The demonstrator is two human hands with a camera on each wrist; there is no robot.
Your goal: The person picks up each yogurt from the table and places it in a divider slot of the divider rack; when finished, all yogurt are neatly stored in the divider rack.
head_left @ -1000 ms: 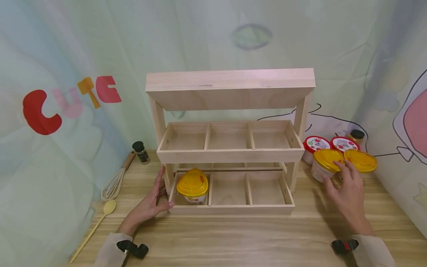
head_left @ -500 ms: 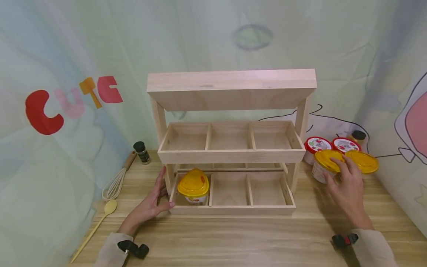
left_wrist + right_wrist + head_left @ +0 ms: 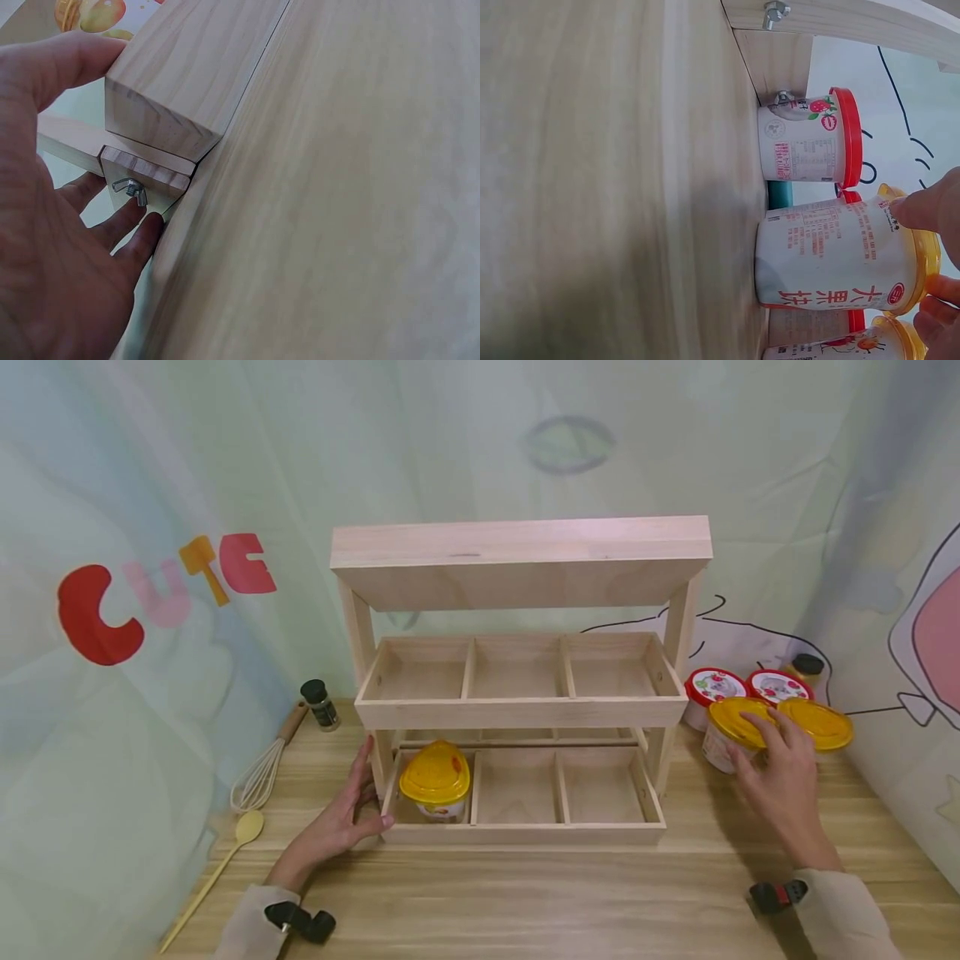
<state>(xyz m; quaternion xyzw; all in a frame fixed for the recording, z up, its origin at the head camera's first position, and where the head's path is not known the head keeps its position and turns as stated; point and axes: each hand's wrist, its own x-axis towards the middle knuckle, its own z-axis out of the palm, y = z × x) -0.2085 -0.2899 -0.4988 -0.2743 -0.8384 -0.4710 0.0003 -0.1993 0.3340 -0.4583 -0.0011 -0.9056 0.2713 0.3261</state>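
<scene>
In the head view my left hand (image 3: 341, 822) lies along the left end of a two-tier wooden rack (image 3: 517, 714). Its thumb touches the front corner of the lower tray (image 3: 525, 835), and its fingers reach beside the side post. Up close in the left wrist view, those fingers sit by a wing nut (image 3: 131, 187) at the rack's foot. To the right of the rack, my right hand (image 3: 783, 785) pinches the yellow lid of a white tub (image 3: 723, 752), thumb on one side and fingers opposite. That tub stands on the table in the right wrist view.
One yellow-lidded tub (image 3: 437, 777) sits in the lower tray's left compartment. Another yellow-lidded tub (image 3: 817, 724), two red-lidded tubs (image 3: 714, 683) and a black-capped jar (image 3: 806, 667) crowd the right side. A spice jar (image 3: 318, 703), whisk (image 3: 258, 772) and wooden spoon (image 3: 213, 877) lie left.
My right hand's fingers have shifted slightly left over the yellow lid. The head view has moved a little; the left hand stays at the rack and the tubs hold their places.
</scene>
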